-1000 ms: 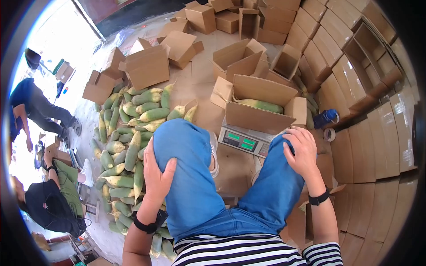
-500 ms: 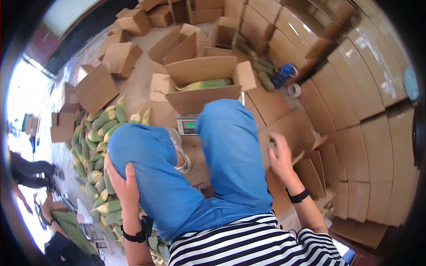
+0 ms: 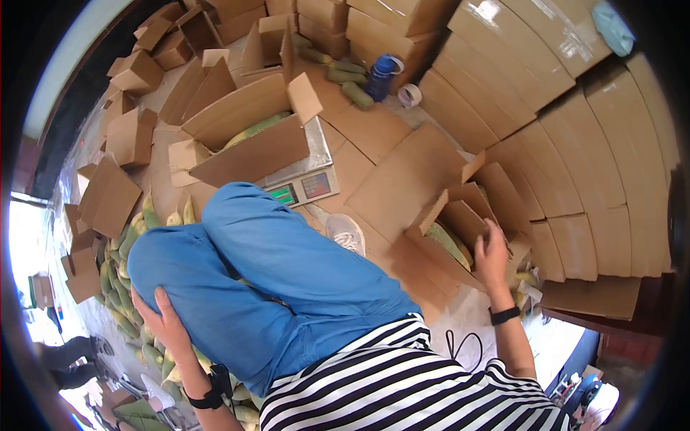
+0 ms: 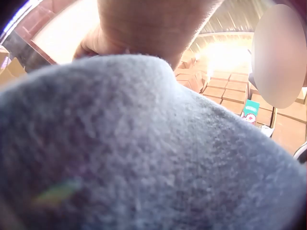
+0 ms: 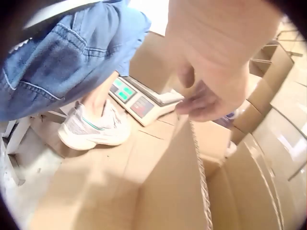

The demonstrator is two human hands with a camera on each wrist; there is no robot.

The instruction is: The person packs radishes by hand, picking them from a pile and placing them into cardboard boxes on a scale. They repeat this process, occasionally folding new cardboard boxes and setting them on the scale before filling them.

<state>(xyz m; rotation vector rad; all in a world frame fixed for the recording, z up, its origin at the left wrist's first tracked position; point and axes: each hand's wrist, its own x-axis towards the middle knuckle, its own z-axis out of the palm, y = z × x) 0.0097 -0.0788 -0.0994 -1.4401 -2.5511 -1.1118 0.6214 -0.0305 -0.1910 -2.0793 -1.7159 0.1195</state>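
Observation:
My left hand (image 3: 169,322) rests on the left knee of the blue trousers (image 3: 172,287), thumb spread from the fingers. Close grey-blue fabric (image 4: 144,143) fills most of the left wrist view, below part of the left hand (image 4: 148,28). Out to the right, my right hand (image 3: 492,257) is over an open carton (image 3: 424,258) with green radishes (image 3: 449,244) in it. In the right wrist view the loosely bent fingers of the right hand (image 5: 216,72) are at the top edge of a cardboard flap (image 5: 172,177); the thumb is apart from it.
Another open carton (image 3: 251,154) holding a radish stands on a scale (image 3: 316,183) ahead. Radishes (image 3: 118,287) lie heaped at the left. A blue bottle (image 3: 379,77) and a tape roll (image 3: 410,95) stand near stacked boxes (image 3: 496,86) at the right.
The view has swung right. My right hand has left the right knee and moved out to the carton at the right. The left hand has stayed on its knee, and the knees have drawn closer together.

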